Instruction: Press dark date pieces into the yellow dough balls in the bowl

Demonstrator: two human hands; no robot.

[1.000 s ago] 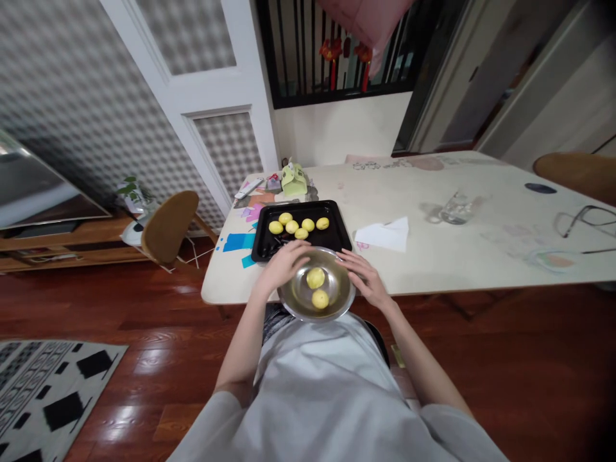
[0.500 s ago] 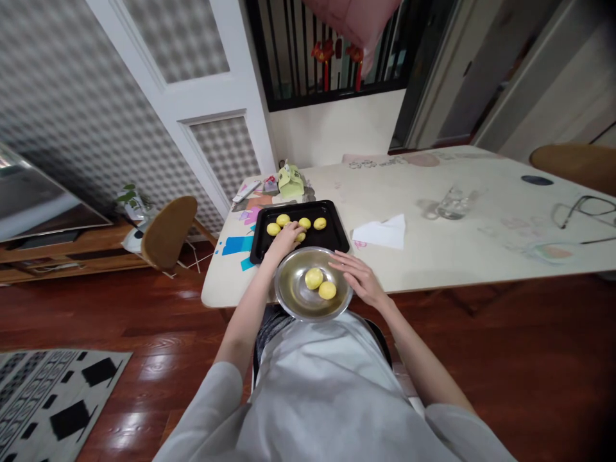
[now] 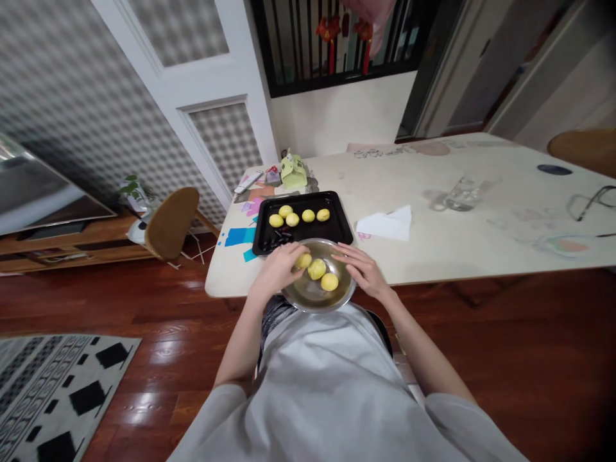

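Observation:
A lemon (image 3: 303, 260) is pinched in the fingers of my left hand (image 3: 278, 269), just inside the left rim of a metal bowl (image 3: 312, 300). Two more lemons lie in the bowl: one lemon (image 3: 316, 269) near the middle, another lemon (image 3: 330, 282) closer to me. Across the bowl's right rim rests my right hand (image 3: 364, 270), its fingers stretched out and holding no lemon. Behind the bowl is a black tray (image 3: 332, 234) with several lemons (image 3: 292, 219) in it. Small dark pieces (image 3: 278, 239), too unclear to name, lie in its near left part.
On the white table (image 3: 433, 256), a crumpled white paper (image 3: 385, 224) lies right of the tray. Farther right stand a clear glass (image 3: 461, 196) and a pair of glasses (image 3: 594, 202). A green tissue box (image 3: 293, 172) and a white remote (image 3: 249, 182) are behind the tray.
My left hand has drawn back from the tray to the bowl, bringing a lemon with it. My right hand stays at the bowl's right rim. The view has shifted slightly.

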